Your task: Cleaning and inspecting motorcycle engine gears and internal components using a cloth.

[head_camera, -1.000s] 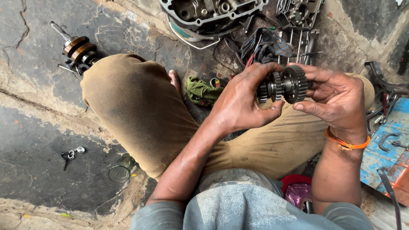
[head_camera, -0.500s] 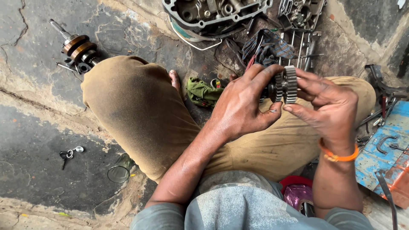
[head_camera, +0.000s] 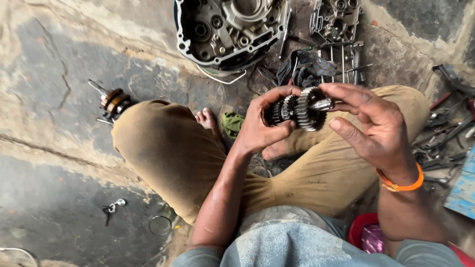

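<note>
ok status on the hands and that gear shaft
Left hand grips gear shaft. Right hand open, fingers at its end. Nothing between them.

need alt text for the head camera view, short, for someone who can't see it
A seated person's left hand grips a dark steel shaft of stacked toothed gears, while the open right hand touches its end with the fingertips. Beyond the tan-trousered knees, a grey metal engine casing and scattered tools lie on cracked concrete floor.

Dark, greasy gear shaft held level above the lap, apparently several gears.
</note>
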